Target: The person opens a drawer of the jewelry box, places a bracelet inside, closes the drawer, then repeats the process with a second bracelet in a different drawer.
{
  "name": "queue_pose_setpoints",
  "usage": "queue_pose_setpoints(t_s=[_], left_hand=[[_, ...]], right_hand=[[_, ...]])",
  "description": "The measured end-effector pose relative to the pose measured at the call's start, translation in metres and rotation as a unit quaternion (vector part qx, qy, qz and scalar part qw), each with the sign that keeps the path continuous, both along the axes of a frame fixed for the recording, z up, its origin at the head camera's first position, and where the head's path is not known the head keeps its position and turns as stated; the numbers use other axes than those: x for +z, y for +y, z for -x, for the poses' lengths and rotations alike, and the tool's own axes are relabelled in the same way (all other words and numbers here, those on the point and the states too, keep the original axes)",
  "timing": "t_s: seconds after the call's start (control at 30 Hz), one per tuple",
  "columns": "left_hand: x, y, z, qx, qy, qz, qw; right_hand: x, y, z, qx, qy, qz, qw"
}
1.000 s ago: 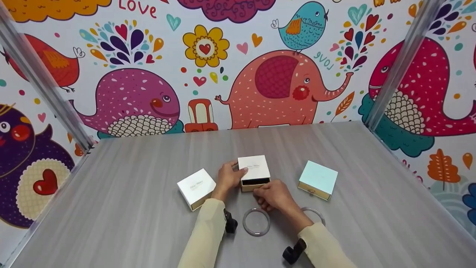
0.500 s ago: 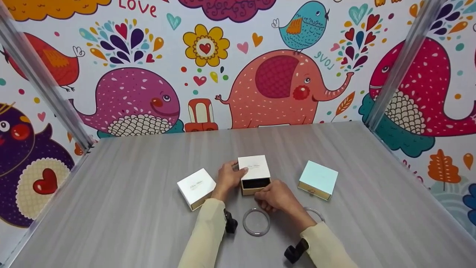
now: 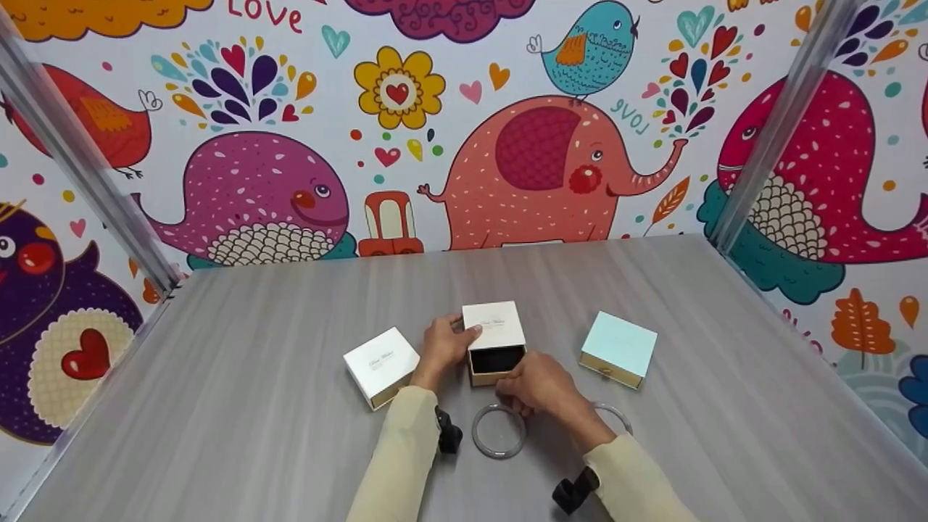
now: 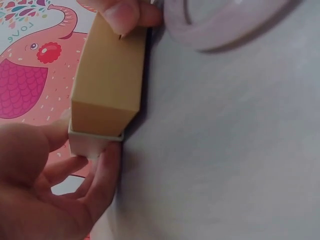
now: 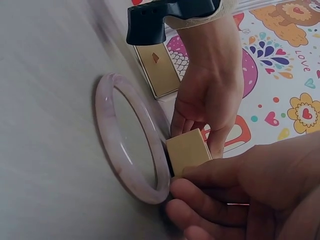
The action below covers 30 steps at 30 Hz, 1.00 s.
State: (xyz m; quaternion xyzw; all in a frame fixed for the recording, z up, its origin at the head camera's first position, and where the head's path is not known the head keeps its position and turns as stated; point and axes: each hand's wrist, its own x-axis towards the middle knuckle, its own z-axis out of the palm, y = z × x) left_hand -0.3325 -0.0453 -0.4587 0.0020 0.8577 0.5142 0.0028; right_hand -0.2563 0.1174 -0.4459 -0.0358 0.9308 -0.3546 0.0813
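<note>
My left hand (image 3: pixel 444 345) gripped the middle white box (image 3: pixel 494 324) on the tabletop (image 3: pixel 254 406); my right hand (image 3: pixel 540 386) pinched its partly extended drawer (image 3: pixel 487 378) in front. A bangle (image 3: pixel 499 454) lay just beside.

Grey tbl (image 3: pixel 254 435) is backed by wht wall (image 3: pixel 449 72), printed w/ coral elephant (image 3: pixel 536 196), blue bird (image 3: pixel 594 58) shown atop, purple whale (image 3: pixel 254 177) to L; metal posts (image 3: pixel 85 145) are seen ea. side.
</note>
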Motion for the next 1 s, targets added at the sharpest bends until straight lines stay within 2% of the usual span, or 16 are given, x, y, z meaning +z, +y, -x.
queue_pose_setpoints(t_s=[0.07,0.1,0.2,0.3,0.33,0.47,0.73,1.0], left_hand=[[-0.004,-0.001,0.003,0.000,0.006,0.002,1.0000],[-0.013,-0.002,0.009,-0.002,0.021,0.006,0.9998],[-0.017,-0.003,0.011,-0.003,0.026,0.009,0.9996],[-0.014,-0.002,0.009,-0.003,0.017,0.001,0.9998],[-0.005,-0.001,0.003,-0.001,0.003,-0.002,1.0000],[0.001,0.000,-0.001,0.002,-0.001,0.011,0.9999],[0.000,0.001,-0.001,0.003,0.010,0.025,0.9996],[-0.006,-0.003,0.004,-0.002,0.016,0.018,0.9997]], right_hand=[[0.001,-0.001,-0.001,-0.001,0.001,-0.009,1.000],[0.001,-0.001,-0.001,-0.003,0.004,-0.015,1.000],[0.003,-0.003,-0.003,-0.006,0.019,-0.042,0.999],[0.004,-0.005,-0.005,-0.010,0.043,-0.069,0.997],[0.005,-0.005,-0.005,-0.010,0.050,-0.078,0.996],[0.006,-0.007,-0.008,-0.012,0.064,-0.103,0.993],[0.009,-0.010,-0.012,-0.006,0.063,-0.133,0.989],[0.011,-0.010,-0.013,0.014,0.047,-0.131,0.990]])
